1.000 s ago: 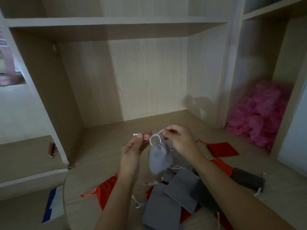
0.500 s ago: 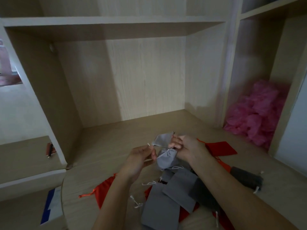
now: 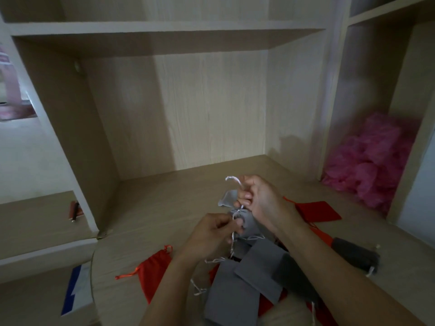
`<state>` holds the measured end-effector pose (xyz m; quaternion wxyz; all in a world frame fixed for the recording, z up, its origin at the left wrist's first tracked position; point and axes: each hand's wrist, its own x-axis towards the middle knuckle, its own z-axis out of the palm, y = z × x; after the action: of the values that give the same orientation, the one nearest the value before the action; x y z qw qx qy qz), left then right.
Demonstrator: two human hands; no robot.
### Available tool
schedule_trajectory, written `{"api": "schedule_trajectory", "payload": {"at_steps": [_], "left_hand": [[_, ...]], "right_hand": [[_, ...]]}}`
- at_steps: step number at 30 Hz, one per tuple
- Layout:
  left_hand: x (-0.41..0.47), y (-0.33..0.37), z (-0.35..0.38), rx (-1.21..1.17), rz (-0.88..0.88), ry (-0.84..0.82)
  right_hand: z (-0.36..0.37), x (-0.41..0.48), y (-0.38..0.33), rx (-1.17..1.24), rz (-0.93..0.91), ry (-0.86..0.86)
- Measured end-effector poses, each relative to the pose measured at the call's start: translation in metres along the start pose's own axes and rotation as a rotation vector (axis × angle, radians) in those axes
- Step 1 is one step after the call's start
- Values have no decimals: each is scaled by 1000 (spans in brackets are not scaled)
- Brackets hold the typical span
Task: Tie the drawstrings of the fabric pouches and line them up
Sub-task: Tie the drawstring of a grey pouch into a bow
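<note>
A small grey pouch (image 3: 248, 222) hangs between my hands above the wooden desk (image 3: 164, 208). My right hand (image 3: 261, 198) pinches one end of its white drawstring (image 3: 233, 179), which loops up above my fingers. My left hand (image 3: 211, 234) pinches the other strand at the pouch's gathered neck. Under my forearms lies a heap of grey pouches (image 3: 235, 292) and red ones. One red pouch (image 3: 156, 267) lies to the left, another red pouch (image 3: 317, 210) to the right. A dark grey pouch (image 3: 355, 255) lies at the far right.
The desk sits in a wooden alcove with a shelf (image 3: 164, 31) overhead. Pink crumpled plastic (image 3: 374, 158) fills the right compartment. A pen and a red item (image 3: 75, 210) lie on the lower ledge at left. A blue and white sheet (image 3: 75, 288) lies below the desk edge.
The pouch came down from chest height towards the desk. My right hand then lifted one string end up while my left hand pulled the other strand down and left.
</note>
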<state>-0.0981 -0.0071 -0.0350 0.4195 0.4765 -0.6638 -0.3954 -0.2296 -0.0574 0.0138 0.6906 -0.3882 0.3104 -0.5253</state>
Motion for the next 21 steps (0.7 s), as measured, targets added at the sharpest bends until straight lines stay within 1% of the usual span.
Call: {"api": "schedule_trajectory", "payload": {"at_steps": [2, 3, 4, 5, 7, 9, 11, 13, 15, 18, 19, 21], "left_hand": [[2, 0, 0, 7, 12, 43], [4, 0, -1, -22, 19, 68], [5, 1, -4, -66, 28, 95], [6, 1, -6, -100, 29, 127], [6, 2, -10, -165, 10, 181], [5, 2, -10, -243, 2, 214], [5, 2, -10, -256, 20, 231], [5, 2, -9, -241, 20, 218], [4, 2, -10, -214, 4, 214], [5, 2, -12, -134, 3, 240], [6, 2, -12, -126, -3, 248], [8, 2, -11, -142, -31, 272]], "right_hand": [[3, 0, -1, 40, 7, -31], [2, -1, -2, 29, -10, -36], [-1, -1, -5, -43, -50, -36], [-7, -1, -8, -192, -112, -38], [-21, -3, -15, -600, -208, -76], [-32, -5, -20, -939, -175, -148], [-35, -6, -20, -1125, -76, -253], [-32, -7, -16, -1156, -63, -306], [-29, -4, -10, -1156, -150, -246], [-28, -1, -8, -1257, -359, -93], [-28, -1, -8, -1260, -398, -78], [-28, -3, -9, -1247, -382, -107]]}}
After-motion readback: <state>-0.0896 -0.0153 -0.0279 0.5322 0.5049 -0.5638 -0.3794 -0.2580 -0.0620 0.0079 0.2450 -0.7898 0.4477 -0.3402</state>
